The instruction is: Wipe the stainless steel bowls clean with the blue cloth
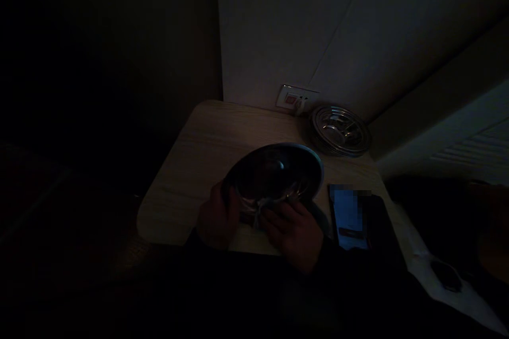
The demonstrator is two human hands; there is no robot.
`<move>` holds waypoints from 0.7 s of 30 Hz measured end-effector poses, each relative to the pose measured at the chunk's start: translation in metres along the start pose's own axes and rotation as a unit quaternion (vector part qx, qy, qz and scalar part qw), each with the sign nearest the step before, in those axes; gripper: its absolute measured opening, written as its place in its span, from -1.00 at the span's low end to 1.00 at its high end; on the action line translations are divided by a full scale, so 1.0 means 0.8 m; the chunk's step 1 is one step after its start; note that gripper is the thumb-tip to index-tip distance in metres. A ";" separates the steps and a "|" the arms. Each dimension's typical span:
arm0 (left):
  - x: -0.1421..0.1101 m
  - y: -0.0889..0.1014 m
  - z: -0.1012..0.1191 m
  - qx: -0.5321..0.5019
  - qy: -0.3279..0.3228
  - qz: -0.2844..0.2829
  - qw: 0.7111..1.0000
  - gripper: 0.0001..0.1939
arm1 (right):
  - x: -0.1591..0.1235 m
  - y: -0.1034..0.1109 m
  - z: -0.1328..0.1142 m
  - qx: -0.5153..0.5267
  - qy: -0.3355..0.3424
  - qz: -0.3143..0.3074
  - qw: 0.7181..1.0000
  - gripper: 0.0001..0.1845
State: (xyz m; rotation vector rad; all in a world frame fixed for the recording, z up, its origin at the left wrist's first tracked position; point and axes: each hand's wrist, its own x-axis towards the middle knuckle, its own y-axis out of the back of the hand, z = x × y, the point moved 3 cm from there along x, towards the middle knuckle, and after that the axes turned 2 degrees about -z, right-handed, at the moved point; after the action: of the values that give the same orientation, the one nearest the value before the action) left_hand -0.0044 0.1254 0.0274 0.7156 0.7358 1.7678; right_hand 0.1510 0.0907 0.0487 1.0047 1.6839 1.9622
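The room is very dark. My left hand [217, 217] grips the near left rim of a steel bowl [278, 169] that is tilted toward me above a pale wooden table [191, 169]. Closed on a light cloth [258, 211], my right hand [296, 230] presses it against the bowl's near rim. Both sleeves are dark.
A stack of steel dishes [340, 130] sits at the table's back right corner, under a wall socket [296, 98]. A lit phone [350, 214] lies on a dark surface right of the bowl. A white wall rises behind; the left side is black.
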 end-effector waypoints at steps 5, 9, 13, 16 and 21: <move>0.003 0.004 -0.001 0.003 0.001 0.000 1.000 -0.70 | 0.028 -0.016 -0.025 0.033 -0.037 0.062 0.997 -0.77; 0.006 0.007 -0.005 0.020 0.002 -0.013 1.000 -0.70 | 0.003 -0.002 0.003 -0.005 0.001 -0.005 1.000 -0.79; 0.005 0.005 -0.003 -0.033 -0.036 -0.010 0.999 -0.68 | -0.018 0.006 0.024 -0.023 -0.004 -0.041 0.999 -0.79; 0.001 0.003 0.001 -0.066 -0.044 -0.016 0.997 -0.62 | -0.015 -0.001 0.019 -0.019 -0.016 -0.022 0.999 -0.78; -0.008 0.001 0.003 -0.034 -0.008 0.003 0.999 -0.56 | -0.014 0.002 0.017 0.001 -0.024 -0.054 0.998 -0.74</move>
State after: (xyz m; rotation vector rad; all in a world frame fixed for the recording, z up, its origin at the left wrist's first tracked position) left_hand -0.0009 0.1197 0.0287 0.6844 0.6602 1.7817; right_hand 0.1686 0.0919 0.0477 0.9327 1.6776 1.8542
